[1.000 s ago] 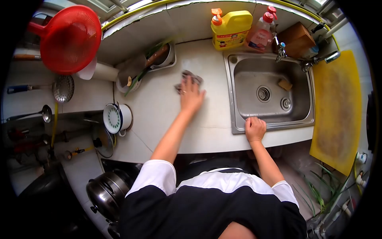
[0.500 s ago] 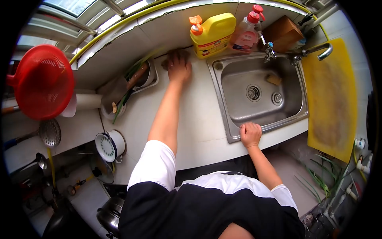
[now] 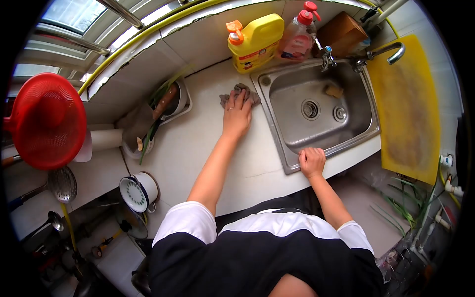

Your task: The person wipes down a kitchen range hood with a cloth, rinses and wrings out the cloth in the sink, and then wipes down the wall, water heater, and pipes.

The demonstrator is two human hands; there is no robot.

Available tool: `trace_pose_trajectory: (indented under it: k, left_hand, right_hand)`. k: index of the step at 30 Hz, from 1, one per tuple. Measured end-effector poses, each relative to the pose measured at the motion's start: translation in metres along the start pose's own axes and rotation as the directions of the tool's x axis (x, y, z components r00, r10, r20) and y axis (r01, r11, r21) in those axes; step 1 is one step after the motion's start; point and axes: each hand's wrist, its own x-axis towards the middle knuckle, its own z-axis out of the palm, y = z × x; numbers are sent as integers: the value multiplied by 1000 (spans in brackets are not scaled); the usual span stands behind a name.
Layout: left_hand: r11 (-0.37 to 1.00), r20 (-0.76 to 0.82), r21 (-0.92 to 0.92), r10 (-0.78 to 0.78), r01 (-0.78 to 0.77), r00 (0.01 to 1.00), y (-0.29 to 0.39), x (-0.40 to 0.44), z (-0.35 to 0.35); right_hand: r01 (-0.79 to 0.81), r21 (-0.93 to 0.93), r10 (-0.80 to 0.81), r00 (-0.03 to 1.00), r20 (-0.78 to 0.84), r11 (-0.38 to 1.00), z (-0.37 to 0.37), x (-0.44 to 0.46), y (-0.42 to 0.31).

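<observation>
My left hand (image 3: 237, 116) presses down on a crumpled grey-brown rag (image 3: 241, 92) on the white countertop (image 3: 198, 128), to the left of the sink. Its fingers lie over the cloth and hold it against the surface. At the front rim of the stainless steel sink (image 3: 285, 151), my right hand (image 3: 312, 162) rests with its fingers curled in, and no object shows in it. A small tan sponge-like block (image 3: 334, 91) lies inside the basin.
Behind the sink stand a yellow jug (image 3: 257, 44) and a pink soap bottle (image 3: 297, 39). A faucet (image 3: 391, 52) and yellow board (image 3: 408, 109) are at right. Leftward are a tray with a pot (image 3: 180, 99), an enamel mug (image 3: 140, 190) and a red strainer (image 3: 48, 121).
My left hand has drawn the rag from the back wall toward me and to the right, nearer the sink. My right hand keeps its place on the rim. The view has shifted slightly.
</observation>
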Motion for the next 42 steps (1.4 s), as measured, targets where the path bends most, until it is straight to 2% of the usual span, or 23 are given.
trace_pose_trajectory:
  k: [3,5,7,9,10,12,16,18,19,22,28,30,31,33,34,35,37,38,40,42]
  left_hand:
    - [999,55,-31,-6,8,998,-10,25,0]
    - [994,-65,-7,-110,110,992,-7,42,12]
    - [987,-61,12,-159,160,985,10,46,19]
    - [967,-95,-72,-250,244,964,24,41,25]
    - [968,-80,-76,-246,240,966,32,32,24]
    - [972,-68,-201,-135,119,988,50,9,18]
    - [977,11,-206,-51,53,999,88,-61,-1]
    - [974,126,-222,78,-49,989,103,-85,-9]
    - [971,135,-232,84,-51,987,108,-89,-11]
    - [959,145,-209,226,-194,963,125,-99,-12]
    - [926,203,-232,345,-298,916,155,-128,-8]
    - [924,226,-200,368,-327,902,158,-129,-8]
    - [921,225,-201,376,-335,899,160,-128,-9]
    - [896,303,-192,443,-401,844,165,-122,-9]
    - [865,287,-227,499,-448,818,170,-117,-7]
    - [845,299,-312,521,-434,799,179,-114,-1]
    - [788,330,-286,616,-546,716,193,-111,24]
    - [782,326,-290,622,-551,712,203,-105,37]
    - [783,353,-308,621,-540,700,231,-84,60]
    - [771,315,-328,634,-545,707,257,-61,80]
  right_hand:
    - [-9,-3,9,1000,5,1000,-1,0,-2]
    - [-21,4,21,1000,1,1000,-2,2,-2]
    - [-8,3,8,1000,-18,1000,-1,1,-2]
    - [-18,1,18,1000,-23,1000,0,0,-2]
    - [-21,0,21,1000,-24,1000,-1,0,-3]
    - [-29,-4,29,999,-28,1000,-1,0,-3]
    - [-23,0,23,998,-62,1000,2,-2,-2]
    - [-20,-15,19,998,-65,1000,2,-2,-1]
    - [-20,-21,19,998,-65,1000,2,-1,-1]
    - [-29,-24,27,998,-60,999,2,-3,0]
    - [-43,15,44,996,-74,999,-2,-5,1]
    - [-21,144,38,993,-116,989,-4,-5,3]
    - [-25,142,43,992,-122,990,-7,-5,3]
    - [-68,379,122,985,-121,923,-13,-6,3]
    - [-88,525,186,973,-135,847,-16,-5,3]
    - [-90,523,192,971,-144,848,-21,-5,5]
    - [-123,661,349,911,-221,740,-30,-9,12]
    - [-159,687,384,904,-187,709,-39,-13,18]
    - [-183,675,399,900,-178,715,-54,-25,39]
    - [-208,644,406,897,-174,736,-73,-33,59]
